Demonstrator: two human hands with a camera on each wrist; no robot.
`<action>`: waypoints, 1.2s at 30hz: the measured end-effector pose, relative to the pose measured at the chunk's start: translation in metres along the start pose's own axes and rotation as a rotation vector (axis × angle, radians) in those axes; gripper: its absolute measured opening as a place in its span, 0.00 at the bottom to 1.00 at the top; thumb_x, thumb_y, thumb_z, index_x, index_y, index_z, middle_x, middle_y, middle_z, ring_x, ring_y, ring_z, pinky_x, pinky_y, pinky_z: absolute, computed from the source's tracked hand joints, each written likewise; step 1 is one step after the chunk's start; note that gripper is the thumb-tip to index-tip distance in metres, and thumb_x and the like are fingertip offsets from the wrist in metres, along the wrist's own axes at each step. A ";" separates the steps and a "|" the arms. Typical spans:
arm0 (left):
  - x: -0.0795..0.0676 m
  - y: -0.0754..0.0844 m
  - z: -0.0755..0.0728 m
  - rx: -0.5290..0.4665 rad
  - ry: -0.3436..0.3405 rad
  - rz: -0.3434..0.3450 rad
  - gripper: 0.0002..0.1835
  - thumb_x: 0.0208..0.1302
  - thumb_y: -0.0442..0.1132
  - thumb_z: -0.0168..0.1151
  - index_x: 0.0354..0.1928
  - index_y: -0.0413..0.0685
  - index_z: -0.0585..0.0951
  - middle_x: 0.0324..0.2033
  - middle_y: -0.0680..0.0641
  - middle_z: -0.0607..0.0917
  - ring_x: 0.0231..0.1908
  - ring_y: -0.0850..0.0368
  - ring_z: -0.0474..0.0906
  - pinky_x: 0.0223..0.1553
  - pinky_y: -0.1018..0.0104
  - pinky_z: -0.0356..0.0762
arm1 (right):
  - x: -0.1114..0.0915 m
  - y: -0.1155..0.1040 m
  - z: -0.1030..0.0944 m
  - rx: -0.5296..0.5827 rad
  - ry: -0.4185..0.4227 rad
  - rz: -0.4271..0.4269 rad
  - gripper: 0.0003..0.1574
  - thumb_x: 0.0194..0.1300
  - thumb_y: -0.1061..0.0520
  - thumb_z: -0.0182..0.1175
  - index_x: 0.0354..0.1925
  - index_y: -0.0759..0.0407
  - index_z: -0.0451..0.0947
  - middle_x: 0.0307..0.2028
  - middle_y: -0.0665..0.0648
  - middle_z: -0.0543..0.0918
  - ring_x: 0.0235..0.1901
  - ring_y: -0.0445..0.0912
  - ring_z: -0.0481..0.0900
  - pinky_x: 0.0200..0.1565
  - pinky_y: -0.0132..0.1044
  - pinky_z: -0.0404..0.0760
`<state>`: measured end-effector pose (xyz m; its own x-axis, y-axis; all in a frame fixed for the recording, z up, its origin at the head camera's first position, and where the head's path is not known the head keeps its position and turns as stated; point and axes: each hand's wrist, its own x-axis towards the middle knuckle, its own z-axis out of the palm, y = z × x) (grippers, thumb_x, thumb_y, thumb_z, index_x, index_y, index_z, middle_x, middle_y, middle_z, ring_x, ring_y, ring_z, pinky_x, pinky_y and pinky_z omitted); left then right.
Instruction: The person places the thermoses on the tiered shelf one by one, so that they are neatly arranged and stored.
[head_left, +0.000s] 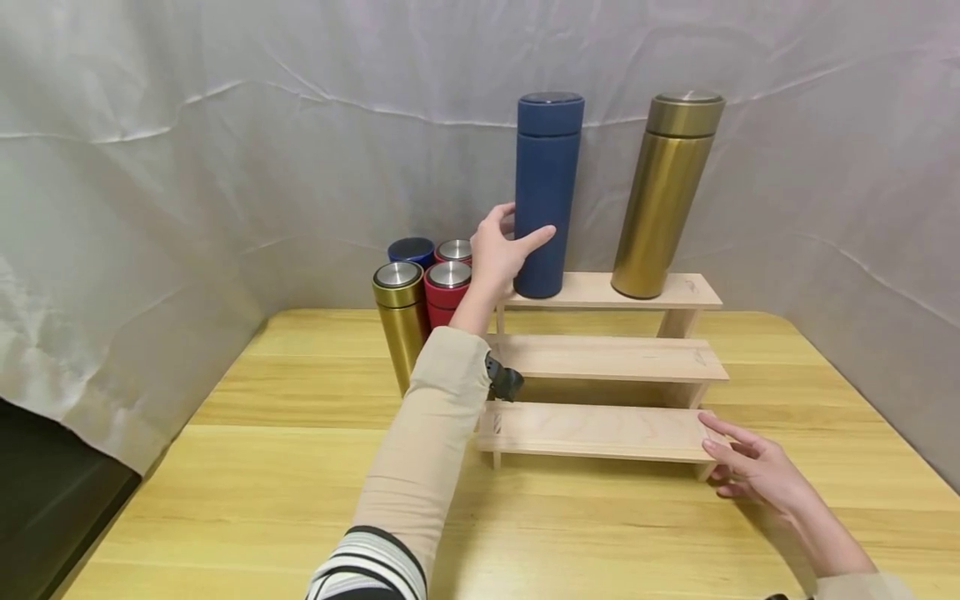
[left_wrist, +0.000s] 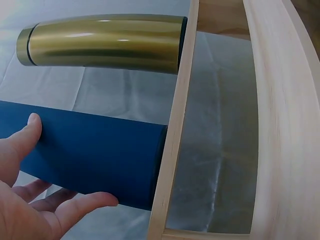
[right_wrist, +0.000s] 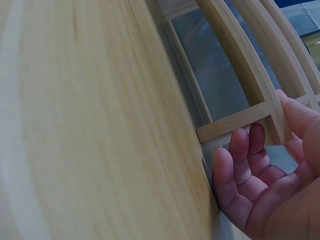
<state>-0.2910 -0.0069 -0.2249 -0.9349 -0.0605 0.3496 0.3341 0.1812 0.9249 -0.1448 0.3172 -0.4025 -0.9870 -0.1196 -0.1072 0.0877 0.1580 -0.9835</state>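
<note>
A tall blue thermos [head_left: 549, 175] stands upright at the left end of the top tier of a three-tier wooden rack [head_left: 600, 358]. My left hand [head_left: 497, 258] holds it round its lower half, thumb across the front and fingers on the far side. In the left wrist view the thermos base [left_wrist: 150, 170] meets the tier's edge. To its right on the same tier stands a gold thermos [head_left: 663, 200], apart from it. My right hand [head_left: 765, 475] grips the right end of the bottom tier, thumb and index finger on the board and the other fingers curled beside its leg [right_wrist: 235, 121].
Left of the rack, a gold thermos [head_left: 401, 325], a red thermos [head_left: 446, 302], another red one [head_left: 454, 249] and a blue one [head_left: 411, 250] stand close together on the wooden table [head_left: 262, 492]. A pale cloth backdrop [head_left: 300, 167] hangs behind and along both sides.
</note>
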 end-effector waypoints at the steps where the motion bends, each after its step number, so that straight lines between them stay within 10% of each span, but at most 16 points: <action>1: 0.000 0.000 0.001 0.001 0.000 -0.001 0.33 0.49 0.45 0.69 0.58 0.47 0.69 0.48 0.47 0.76 0.46 0.57 0.73 0.45 0.64 0.73 | 0.000 0.000 0.000 -0.006 0.002 0.001 0.25 0.64 0.59 0.53 0.48 0.25 0.72 0.35 0.43 0.77 0.25 0.41 0.75 0.26 0.36 0.80; 36: -0.009 -0.009 0.000 0.103 -0.080 0.003 0.24 0.56 0.40 0.62 0.55 0.42 0.72 0.53 0.43 0.74 0.53 0.51 0.69 0.51 0.66 0.68 | -0.001 -0.003 0.002 -0.004 -0.007 -0.007 0.25 0.65 0.60 0.52 0.47 0.25 0.72 0.37 0.43 0.75 0.25 0.41 0.76 0.25 0.36 0.79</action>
<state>-0.2858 -0.0085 -0.2365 -0.9418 0.0177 0.3357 0.3269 0.2812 0.9022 -0.1434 0.3154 -0.4000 -0.9866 -0.1278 -0.1011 0.0799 0.1612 -0.9837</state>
